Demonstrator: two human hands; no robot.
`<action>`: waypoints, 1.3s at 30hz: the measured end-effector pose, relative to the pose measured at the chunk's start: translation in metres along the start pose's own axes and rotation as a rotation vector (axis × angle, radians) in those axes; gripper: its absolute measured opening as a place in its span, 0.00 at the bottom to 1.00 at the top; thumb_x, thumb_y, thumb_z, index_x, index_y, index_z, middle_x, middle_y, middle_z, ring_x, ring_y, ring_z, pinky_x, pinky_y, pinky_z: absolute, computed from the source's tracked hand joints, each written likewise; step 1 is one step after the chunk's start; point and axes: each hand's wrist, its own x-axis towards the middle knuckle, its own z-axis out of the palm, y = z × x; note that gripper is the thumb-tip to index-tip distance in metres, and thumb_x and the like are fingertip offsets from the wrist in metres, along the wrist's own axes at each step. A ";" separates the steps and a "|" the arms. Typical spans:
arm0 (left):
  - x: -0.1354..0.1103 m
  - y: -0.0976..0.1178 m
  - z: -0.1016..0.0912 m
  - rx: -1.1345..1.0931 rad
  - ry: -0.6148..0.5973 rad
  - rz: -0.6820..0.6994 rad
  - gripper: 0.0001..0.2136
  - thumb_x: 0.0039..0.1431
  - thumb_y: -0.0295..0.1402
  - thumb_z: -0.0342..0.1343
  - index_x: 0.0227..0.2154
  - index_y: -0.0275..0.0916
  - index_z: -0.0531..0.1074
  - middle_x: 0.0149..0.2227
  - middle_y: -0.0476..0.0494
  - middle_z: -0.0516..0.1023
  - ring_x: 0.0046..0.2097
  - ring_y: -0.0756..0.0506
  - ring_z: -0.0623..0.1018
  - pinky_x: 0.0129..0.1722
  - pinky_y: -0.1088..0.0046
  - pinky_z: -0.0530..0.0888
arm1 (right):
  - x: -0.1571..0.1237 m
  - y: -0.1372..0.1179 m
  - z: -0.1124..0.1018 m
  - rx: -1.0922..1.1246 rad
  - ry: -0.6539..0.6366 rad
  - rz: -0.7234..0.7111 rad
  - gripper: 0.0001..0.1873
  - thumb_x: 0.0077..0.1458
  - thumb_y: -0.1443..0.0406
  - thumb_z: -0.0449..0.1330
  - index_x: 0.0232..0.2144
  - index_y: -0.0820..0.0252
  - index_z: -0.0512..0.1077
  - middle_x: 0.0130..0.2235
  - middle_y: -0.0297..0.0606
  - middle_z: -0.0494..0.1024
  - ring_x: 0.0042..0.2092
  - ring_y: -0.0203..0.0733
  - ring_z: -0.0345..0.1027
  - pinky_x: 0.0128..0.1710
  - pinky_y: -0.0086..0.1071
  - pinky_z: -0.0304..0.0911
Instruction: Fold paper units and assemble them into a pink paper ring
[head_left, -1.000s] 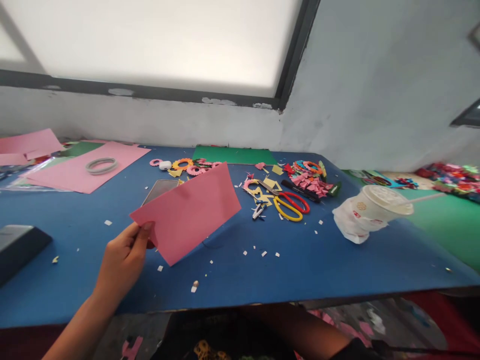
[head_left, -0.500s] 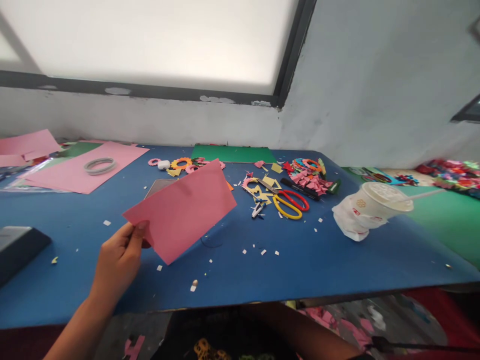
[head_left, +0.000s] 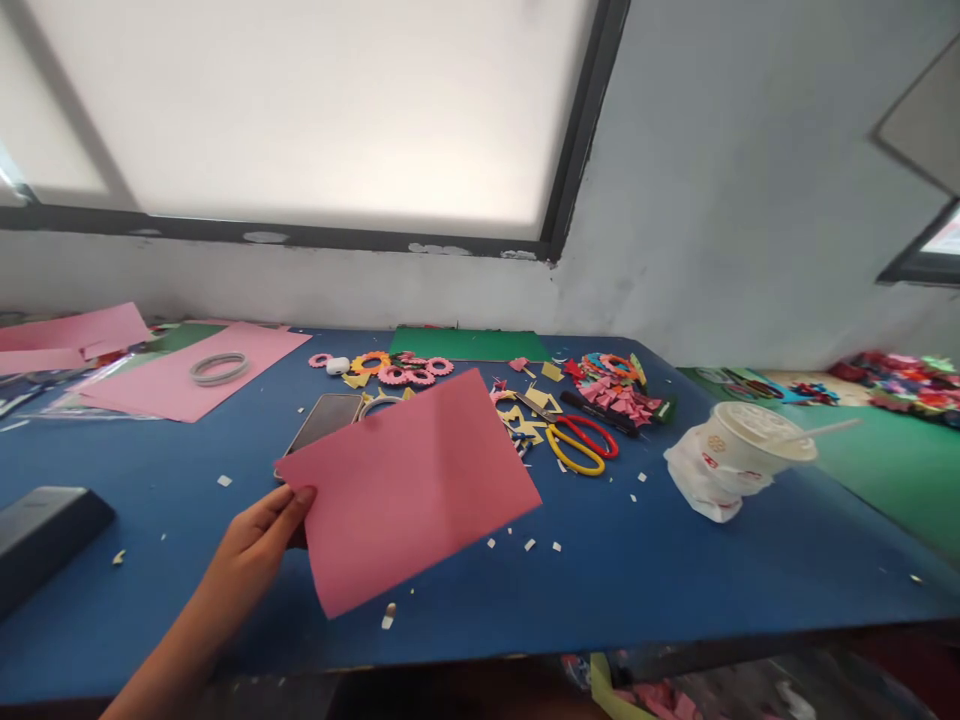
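My left hand (head_left: 259, 535) pinches the left edge of a pink paper sheet (head_left: 409, 485) and holds it low over the blue table (head_left: 675, 570). The sheet lies almost flat, tilted up to the right. A phone (head_left: 324, 419) lies just behind it, partly covered. Red and yellow scissors (head_left: 581, 443) rest to the right of the sheet. My right hand is out of the frame.
Paper rings (head_left: 397, 368) and pink cut pieces (head_left: 619, 390) are scattered at the back. A lidded cup with a straw in a plastic bag (head_left: 731, 450) stands on the right. A tape roll (head_left: 219, 368) lies on a pink sheet (head_left: 161, 385) back left. A dark box (head_left: 41, 530) sits at left.
The pink sheet has come down and flattened, moving right and nearer to me. The view has tipped upward, and my forearm below the table edge is gone from sight.
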 end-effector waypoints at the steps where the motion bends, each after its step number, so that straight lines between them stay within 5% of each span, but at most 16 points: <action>1: -0.001 0.000 0.000 0.009 -0.047 -0.004 0.17 0.50 0.49 0.56 0.33 0.40 0.72 0.27 0.47 0.75 0.28 0.45 0.74 0.29 0.71 0.74 | -0.003 0.002 -0.005 -0.003 0.020 0.002 0.12 0.60 0.62 0.52 0.46 0.57 0.67 0.49 0.40 0.68 0.45 0.41 0.66 0.42 0.38 0.65; 6: -0.004 -0.002 -0.001 0.109 -0.171 0.060 0.15 0.52 0.48 0.53 0.28 0.41 0.73 0.25 0.48 0.72 0.28 0.46 0.72 0.28 0.74 0.73 | -0.024 0.010 -0.040 0.000 0.198 0.010 0.13 0.60 0.58 0.51 0.39 0.59 0.69 0.41 0.38 0.72 0.38 0.38 0.68 0.37 0.34 0.66; 9: -0.005 -0.004 -0.004 0.170 -0.227 0.111 0.15 0.54 0.48 0.52 0.26 0.41 0.72 0.25 0.48 0.71 0.29 0.45 0.71 0.29 0.74 0.72 | -0.015 0.009 -0.060 0.003 0.508 0.011 0.18 0.53 0.51 0.54 0.30 0.59 0.71 0.31 0.38 0.73 0.32 0.40 0.65 0.33 0.32 0.62; 11: -0.006 -0.005 -0.005 0.188 -0.273 0.120 0.14 0.55 0.47 0.51 0.27 0.42 0.72 0.26 0.48 0.71 0.29 0.46 0.70 0.29 0.74 0.71 | 0.002 0.006 -0.068 0.048 0.628 0.040 0.22 0.46 0.50 0.61 0.38 0.58 0.70 0.38 0.40 0.74 0.38 0.44 0.65 0.36 0.32 0.62; 14: -0.009 -0.004 -0.004 0.184 -0.325 0.100 0.13 0.57 0.45 0.50 0.32 0.43 0.73 0.28 0.48 0.71 0.30 0.46 0.70 0.31 0.74 0.71 | 0.029 0.001 -0.068 0.252 0.501 0.091 0.20 0.49 0.50 0.58 0.36 0.60 0.72 0.33 0.38 0.74 0.34 0.41 0.66 0.30 0.29 0.60; 18: -0.010 -0.001 -0.002 0.204 -0.344 0.093 0.13 0.58 0.44 0.49 0.34 0.43 0.74 0.28 0.47 0.71 0.30 0.46 0.70 0.30 0.74 0.70 | 0.043 0.003 -0.061 0.401 0.509 0.130 0.20 0.49 0.50 0.58 0.24 0.63 0.71 0.22 0.32 0.67 0.24 0.33 0.57 0.21 0.25 0.52; 39: -0.010 0.004 0.002 0.177 -0.379 0.054 0.13 0.59 0.42 0.49 0.40 0.43 0.73 0.31 0.45 0.73 0.34 0.44 0.72 0.34 0.71 0.70 | 0.040 0.017 -0.067 0.573 0.361 0.125 0.17 0.50 0.54 0.61 0.34 0.62 0.76 0.28 0.36 0.76 0.31 0.39 0.68 0.30 0.28 0.62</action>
